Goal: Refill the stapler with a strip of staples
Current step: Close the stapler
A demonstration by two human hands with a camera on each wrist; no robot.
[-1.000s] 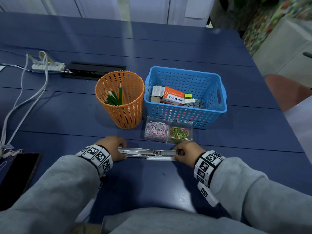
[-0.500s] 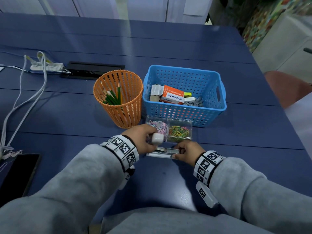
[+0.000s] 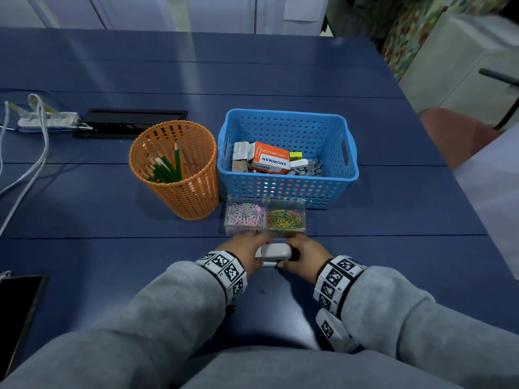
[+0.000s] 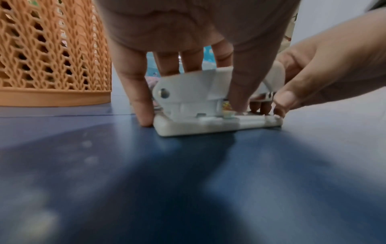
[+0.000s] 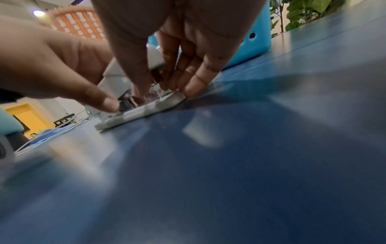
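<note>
A small white stapler [image 3: 273, 251] lies on the blue table [image 3: 112, 262] just in front of the clear paperclip box. Its top cover is folded down over the base [image 4: 208, 127]. My left hand [image 3: 247, 255] grips the cover from above, thumb [image 4: 240, 92] on the near side and fingers behind. My right hand [image 3: 302, 258] pinches the stapler's front end [image 5: 173, 99] between thumb and fingers. No staple strip shows; the inside of the stapler is hidden.
Behind the hands stands a clear two-part box [image 3: 265, 217] of coloured paperclips. Behind that are an orange pencil cup [image 3: 174, 175] and a blue basket [image 3: 286, 189] with small boxes. Cables and a power strip [image 3: 47, 119] lie far left, a dark phone [image 3: 14, 304] near left.
The stapler lay opened out flat; my left hand swung its top arm over from the left and down onto the base. My right hand stayed on the front end.
</note>
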